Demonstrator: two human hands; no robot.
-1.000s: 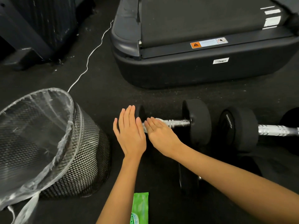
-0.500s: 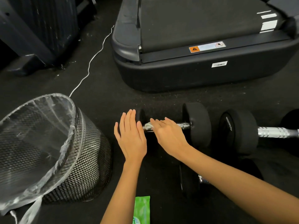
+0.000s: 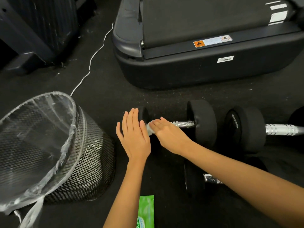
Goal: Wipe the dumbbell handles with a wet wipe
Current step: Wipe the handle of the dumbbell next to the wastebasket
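Right hand (image 3: 166,135) sliding wet wipe (image 3: 150,129) back to handle's (image 3: 182,124) left end, fingers curled over it; left hand (image 3: 134,137) bracing plate, fingers straight, together. Handle pass continuing.

A black dumbbell (image 3: 201,123) lay on its side on the dark floor, its knurled chrome handle (image 3: 183,124) running left to right between two round weights. A crumpled white wet wipe (image 3: 150,129) was pressed against the handle's left end. A second, similar dumbbell (image 3: 246,129) lay just to its right, and a third (image 3: 194,180) lay nearer, partly hidden.
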